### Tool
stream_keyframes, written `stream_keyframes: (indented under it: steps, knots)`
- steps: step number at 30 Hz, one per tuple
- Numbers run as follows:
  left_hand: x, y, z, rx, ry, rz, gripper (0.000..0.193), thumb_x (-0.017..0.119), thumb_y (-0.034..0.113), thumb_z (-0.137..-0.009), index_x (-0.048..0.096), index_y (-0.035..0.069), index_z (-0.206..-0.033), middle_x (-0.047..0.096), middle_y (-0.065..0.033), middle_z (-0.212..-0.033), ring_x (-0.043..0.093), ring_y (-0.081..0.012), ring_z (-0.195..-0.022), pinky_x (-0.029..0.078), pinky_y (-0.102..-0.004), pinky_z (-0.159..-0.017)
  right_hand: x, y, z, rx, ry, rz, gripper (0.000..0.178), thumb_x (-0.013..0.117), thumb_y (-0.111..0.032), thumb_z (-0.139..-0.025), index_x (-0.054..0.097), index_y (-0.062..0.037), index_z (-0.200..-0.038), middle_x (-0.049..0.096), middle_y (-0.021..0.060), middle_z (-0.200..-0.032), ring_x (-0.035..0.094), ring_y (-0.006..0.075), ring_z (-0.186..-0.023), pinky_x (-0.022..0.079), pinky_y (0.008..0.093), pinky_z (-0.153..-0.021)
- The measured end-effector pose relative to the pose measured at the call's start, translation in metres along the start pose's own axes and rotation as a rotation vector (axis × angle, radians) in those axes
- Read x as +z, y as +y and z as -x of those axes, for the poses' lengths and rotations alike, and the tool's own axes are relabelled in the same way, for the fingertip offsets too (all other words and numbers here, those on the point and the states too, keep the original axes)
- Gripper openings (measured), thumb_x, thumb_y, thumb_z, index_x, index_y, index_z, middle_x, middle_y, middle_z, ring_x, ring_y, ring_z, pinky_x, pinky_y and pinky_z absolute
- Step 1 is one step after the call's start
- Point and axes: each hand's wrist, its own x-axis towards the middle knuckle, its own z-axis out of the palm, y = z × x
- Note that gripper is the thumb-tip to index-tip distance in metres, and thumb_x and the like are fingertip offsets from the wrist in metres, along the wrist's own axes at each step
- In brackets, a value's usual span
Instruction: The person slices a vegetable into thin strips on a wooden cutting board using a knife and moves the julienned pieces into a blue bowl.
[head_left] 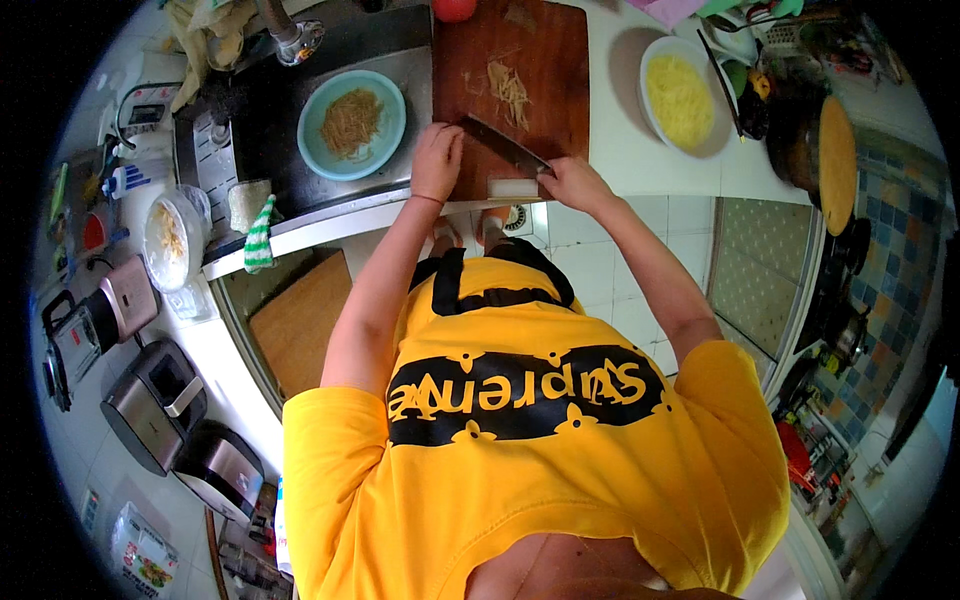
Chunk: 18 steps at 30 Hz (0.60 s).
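My right hand grips the handle of a kitchen knife at the near right of a brown wooden cutting board. The dark blade slants over the board toward the far left. By its tip, at the board's left edge, is my left hand, its fingers drawn together. What they hold, if anything, is hidden. Beyond the blade lies a small heap of thin pale strips. Left of the board, a light blue bowl in the sink area holds brownish shreds.
Right of the board stands a white bowl of yellow shreds, with dark chopsticks at its rim. A faucet hangs above the sink. A green-striped cloth drapes over the counter edge. A plastic-lined container sits farther left.
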Motion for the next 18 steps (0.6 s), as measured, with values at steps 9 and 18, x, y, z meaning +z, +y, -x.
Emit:
stream_keyframes:
  steps: [9,18]
  knots:
    - [-0.022,0.009,-0.020,-0.057,0.142,0.025,0.009,0.061,0.006,-0.079,0.060,0.004,-0.088,0.057,-0.0122,-0.089,0.055,-0.0295,-0.083,0.045,-0.0346,-0.074,-0.032,-0.006,-0.012,0.039,0.305,0.258,0.025,0.053,-0.025,-0.082,0.053,-0.0023,-0.092,0.063,0.0194,-0.080,0.062,0.0370,-0.078,0.049,0.0476,-0.070]
    - [0.034,0.064,-0.062,0.121,-0.249,-0.118,0.062,0.062,0.045,-0.077,0.045,0.013,-0.128,0.041,-0.0140,-0.128,0.038,-0.0348,-0.117,0.028,-0.0481,-0.099,-0.032,-0.018,0.009,-0.045,0.379,0.203,0.037,0.066,-0.015,-0.072,0.042,-0.0031,-0.098,0.060,0.0192,-0.092,0.062,0.0342,-0.083,0.051,0.0428,-0.068]
